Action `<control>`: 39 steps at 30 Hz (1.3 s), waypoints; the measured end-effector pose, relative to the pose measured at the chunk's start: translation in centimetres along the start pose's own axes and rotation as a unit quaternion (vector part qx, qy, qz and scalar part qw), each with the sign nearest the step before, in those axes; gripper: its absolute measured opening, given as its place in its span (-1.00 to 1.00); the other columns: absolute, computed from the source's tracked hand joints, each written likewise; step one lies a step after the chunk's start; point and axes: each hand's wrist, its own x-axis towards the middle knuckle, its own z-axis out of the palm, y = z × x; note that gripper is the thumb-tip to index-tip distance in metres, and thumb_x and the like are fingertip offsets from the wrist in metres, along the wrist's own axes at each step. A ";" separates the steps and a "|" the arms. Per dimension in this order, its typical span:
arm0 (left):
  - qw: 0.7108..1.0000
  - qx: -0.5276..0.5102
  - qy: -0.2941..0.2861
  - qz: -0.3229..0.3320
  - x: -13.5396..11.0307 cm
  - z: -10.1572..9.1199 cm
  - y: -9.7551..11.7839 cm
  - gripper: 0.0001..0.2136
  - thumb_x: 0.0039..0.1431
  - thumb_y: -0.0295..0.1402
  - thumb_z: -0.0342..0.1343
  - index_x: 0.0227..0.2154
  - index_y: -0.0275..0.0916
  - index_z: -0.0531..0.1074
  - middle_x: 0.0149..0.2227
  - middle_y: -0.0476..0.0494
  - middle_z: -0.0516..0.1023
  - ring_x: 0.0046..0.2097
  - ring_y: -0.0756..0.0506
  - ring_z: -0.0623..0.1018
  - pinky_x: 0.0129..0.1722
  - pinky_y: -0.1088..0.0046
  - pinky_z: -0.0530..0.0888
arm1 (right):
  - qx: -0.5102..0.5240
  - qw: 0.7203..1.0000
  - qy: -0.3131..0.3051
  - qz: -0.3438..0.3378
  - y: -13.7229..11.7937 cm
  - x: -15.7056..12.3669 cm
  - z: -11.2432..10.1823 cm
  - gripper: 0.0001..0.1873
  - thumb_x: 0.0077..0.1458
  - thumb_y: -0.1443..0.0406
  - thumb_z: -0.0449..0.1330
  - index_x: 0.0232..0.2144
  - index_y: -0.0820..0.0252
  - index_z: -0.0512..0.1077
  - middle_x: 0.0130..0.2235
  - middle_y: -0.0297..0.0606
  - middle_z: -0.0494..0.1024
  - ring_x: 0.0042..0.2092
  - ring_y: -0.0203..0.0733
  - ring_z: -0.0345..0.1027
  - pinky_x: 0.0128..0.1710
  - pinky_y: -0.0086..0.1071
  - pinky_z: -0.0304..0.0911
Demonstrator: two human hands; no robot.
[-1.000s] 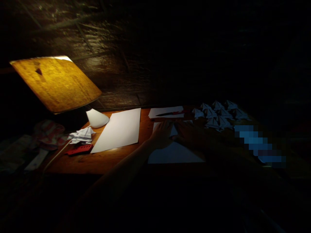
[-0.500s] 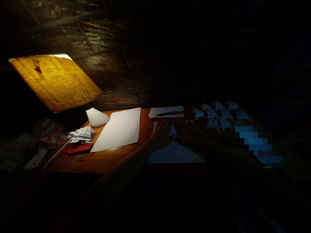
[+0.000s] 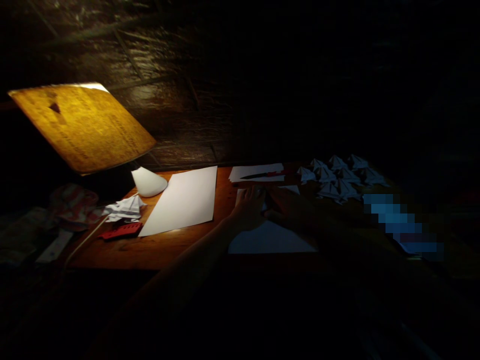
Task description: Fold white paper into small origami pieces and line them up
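Note:
A white sheet of paper lies on the wooden table in front of me, in shadow, its upper part covered by my hands. My left hand rests flat on the sheet's upper left, fingers stretched forward. Close beside it, my right hand presses on the upper right, thumb apart from the fingers; it is very dark and its fingertips are hard to make out. Between the hands a small patch of paper shows. Behind them, a knife with a red and dark handle lies on a stack of paper.
Several folded paper figures stand at the back right. On the left are a large white sheet, a white lamp base, another folded figure, a red object and a lit yellow panel. A blurred blue patch is at right.
My right hand has shifted slightly left, closer to my left hand, covering more of the paper between them. The left hand stays in nearly the same place.

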 end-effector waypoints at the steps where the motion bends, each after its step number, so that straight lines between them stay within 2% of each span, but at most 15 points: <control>1: 1.000 0.000 0.000 0.000 0.0 0.0 0.0 -0.43 0.29 -0.22 0.12 0.27 -0.42 0.24 0.29 -0.52 0.28 0.32 -0.45 0.29 0.29 -0.07 0.29 | -0.002 1.000 -0.003 0.002 0.0 0.0 -0.1 -0.22 0.35 -0.08 0.10 0.36 0.38 0.22 0.34 0.13 0.37 0.32 0.14 0.29 0.31 -0.05 0.22; 8: 1.000 -0.003 -0.004 -0.002 0.2 0.2 -0.2 -0.41 0.28 -0.23 0.12 0.30 -0.39 0.21 0.31 -0.49 0.26 0.32 -0.44 0.30 0.31 -0.03 0.27 | -0.004 1.000 -0.006 0.010 -0.5 0.0 -0.4 -0.21 0.36 -0.07 0.10 0.36 0.41 0.22 0.36 0.15 0.35 0.36 0.14 0.26 0.34 -0.06 0.19; 16: 1.000 -0.009 -0.014 -0.007 0.2 -0.3 0.1 -0.38 0.26 -0.28 0.13 0.32 -0.42 0.20 0.32 -0.49 0.26 0.33 -0.44 0.30 0.32 -0.03 0.26 | -0.006 1.000 -0.007 0.016 -0.7 0.0 -0.7 -0.22 0.36 -0.08 0.08 0.38 0.35 0.22 0.37 0.13 0.35 0.34 0.14 0.29 0.32 -0.04 0.21; 26: 1.000 -0.006 -0.010 -0.010 0.1 -0.3 0.2 -0.36 0.29 -0.25 0.11 0.36 -0.41 0.15 0.32 -0.49 0.26 0.32 -0.43 0.30 0.30 -0.04 0.28 | -0.030 0.999 -0.019 0.027 -0.2 -0.1 -0.1 -0.14 0.37 -0.11 0.02 0.41 0.45 0.17 0.43 0.18 0.24 0.45 0.20 0.11 0.41 0.02 0.08; 32: 1.000 -0.004 -0.015 -0.014 0.1 -0.4 0.2 -0.39 0.28 -0.26 0.12 0.33 -0.39 0.19 0.31 -0.48 0.27 0.31 -0.42 0.32 0.30 -0.01 0.29 | -0.024 0.999 -0.017 0.023 -0.4 -0.2 -0.3 -0.13 0.37 -0.11 0.06 0.41 0.45 0.16 0.43 0.19 0.24 0.44 0.20 0.14 0.39 0.02 0.11; 36: 1.000 -0.011 -0.012 -0.014 0.1 -0.2 0.1 -0.36 0.26 -0.27 0.14 0.34 -0.38 0.16 0.31 -0.50 0.27 0.32 -0.43 0.32 0.28 -0.03 0.29 | -0.013 1.000 -0.016 0.020 -0.7 -0.2 -0.6 -0.21 0.37 -0.08 0.08 0.39 0.37 0.19 0.40 0.13 0.31 0.39 0.14 0.22 0.36 -0.02 0.15; 39: 1.000 -0.011 -0.010 -0.015 0.1 -0.2 0.1 -0.36 0.25 -0.27 0.14 0.33 -0.37 0.16 0.31 -0.49 0.27 0.32 -0.44 0.31 0.28 -0.03 0.29 | -0.020 0.999 -0.019 0.029 -0.7 -0.2 -0.6 -0.20 0.37 -0.06 0.09 0.39 0.41 0.18 0.41 0.17 0.27 0.40 0.18 0.19 0.36 -0.01 0.15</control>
